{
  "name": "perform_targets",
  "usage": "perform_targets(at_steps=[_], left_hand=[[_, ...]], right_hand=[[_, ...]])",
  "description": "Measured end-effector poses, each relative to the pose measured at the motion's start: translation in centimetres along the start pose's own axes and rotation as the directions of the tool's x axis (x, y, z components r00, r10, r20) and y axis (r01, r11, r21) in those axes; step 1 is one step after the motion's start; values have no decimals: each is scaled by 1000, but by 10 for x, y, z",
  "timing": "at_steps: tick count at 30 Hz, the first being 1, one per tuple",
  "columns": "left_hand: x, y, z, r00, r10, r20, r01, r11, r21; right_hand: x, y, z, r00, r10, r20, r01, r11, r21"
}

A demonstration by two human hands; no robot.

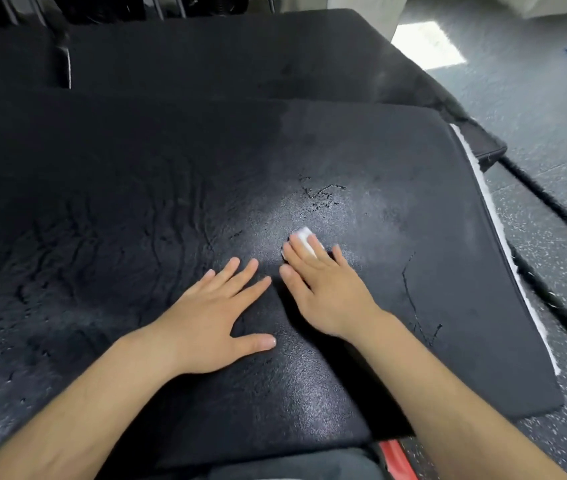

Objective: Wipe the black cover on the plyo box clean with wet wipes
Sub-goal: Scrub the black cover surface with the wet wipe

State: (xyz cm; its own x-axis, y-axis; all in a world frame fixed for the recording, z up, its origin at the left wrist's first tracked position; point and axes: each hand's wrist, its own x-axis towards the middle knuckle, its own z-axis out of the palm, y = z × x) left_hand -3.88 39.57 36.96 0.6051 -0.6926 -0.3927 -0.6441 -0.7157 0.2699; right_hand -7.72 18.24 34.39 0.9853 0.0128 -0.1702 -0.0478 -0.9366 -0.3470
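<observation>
The left hand (206,320) lies flat and spread on the cover (136,202), holding nothing. Just beyond, the right hand (323,289) presses a folded wipe (304,235) under straight fingers. The wipe looks soft, limp; the cracked cover probably snags.

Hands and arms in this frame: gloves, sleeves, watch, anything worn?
Nothing worn that shows. The left hand and right hand are bare: no gloves, rings or tape. The left forearm and right forearm are uncovered to the frame edge, with no sleeves, watch or wristband. The nails look short.
</observation>
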Motion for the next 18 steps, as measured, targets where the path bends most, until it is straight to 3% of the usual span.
perform_targets(at_steps=[4, 7, 11, 14, 18], left_hand=[[0, 0, 1, 1000, 8, -6, -8, 1000, 2], [-3, 3, 2, 1000, 15, -15, -15, 1000, 7], [-3, -1, -12, 999, 29, -42, -31, 998, -57], [-3, -11, -25, 989, -58, -134, 47, 995, -84], [1, -22, -28, 967, -192, -166, 189, 981, -33]], right_hand=[[23, -17, 4, 1000, -3, 27, 3, 1000, 19], [-2, -27, 17, 992, -127, -23, 127, 992, 6], [-11, -13, 4, 979, -160, -122, 180, 969, 170], [-14, -20, 0, 990, -89, -112, 116, 958, 262], [-1, -34, 12, 969, -229, -91, 243, 950, 199]])
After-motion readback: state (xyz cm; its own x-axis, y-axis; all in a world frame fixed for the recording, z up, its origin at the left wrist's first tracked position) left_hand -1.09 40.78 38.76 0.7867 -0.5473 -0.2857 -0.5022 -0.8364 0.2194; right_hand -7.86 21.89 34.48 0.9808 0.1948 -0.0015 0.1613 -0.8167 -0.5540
